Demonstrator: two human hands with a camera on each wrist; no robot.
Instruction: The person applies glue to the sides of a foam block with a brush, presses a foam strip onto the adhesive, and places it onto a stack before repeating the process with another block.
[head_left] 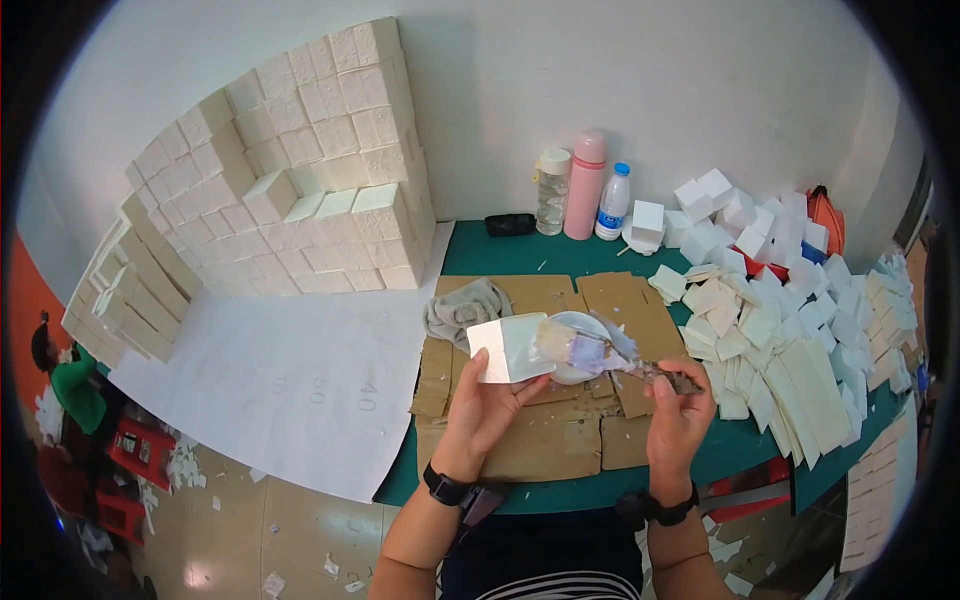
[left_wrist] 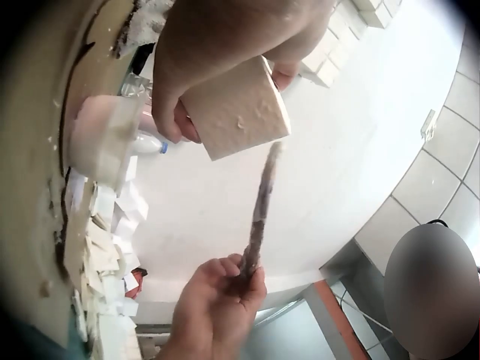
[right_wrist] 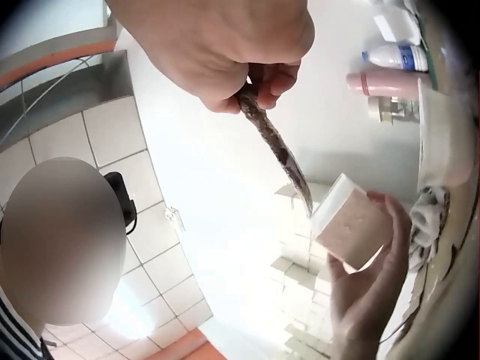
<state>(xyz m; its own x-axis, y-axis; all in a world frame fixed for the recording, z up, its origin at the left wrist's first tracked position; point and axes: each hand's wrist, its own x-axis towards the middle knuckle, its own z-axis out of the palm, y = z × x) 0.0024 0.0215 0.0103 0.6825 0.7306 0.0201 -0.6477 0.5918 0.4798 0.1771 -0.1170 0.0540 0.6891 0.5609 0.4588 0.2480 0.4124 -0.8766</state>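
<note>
My left hand point(head_left: 487, 405) holds a white block point(head_left: 505, 350) by its sides, fingers and thumb curled round it. My right hand point(head_left: 680, 420) grips the dark, crusted handle of a spreading tool point(head_left: 585, 350), whose whitish blade lies beside the block in the head view. Below the blade stands a white bowl point(head_left: 578, 374), partly hidden. In the left wrist view the tip of the tool point(left_wrist: 262, 199) is by a corner of the block point(left_wrist: 238, 112); whether they touch, I cannot tell. The right wrist view shows the tool point(right_wrist: 279, 150) near the block's edge point(right_wrist: 352, 225).
Cardboard point(head_left: 540, 440) covers part of the green table point(head_left: 468, 490), with a grey cloth point(head_left: 465, 308) on it. Stacked white blocks point(head_left: 330, 120) stand at the left on a white sheet point(head_left: 300, 400). Bottles point(head_left: 586, 190) stand behind; loose white pieces point(head_left: 800, 370) pile up at the right.
</note>
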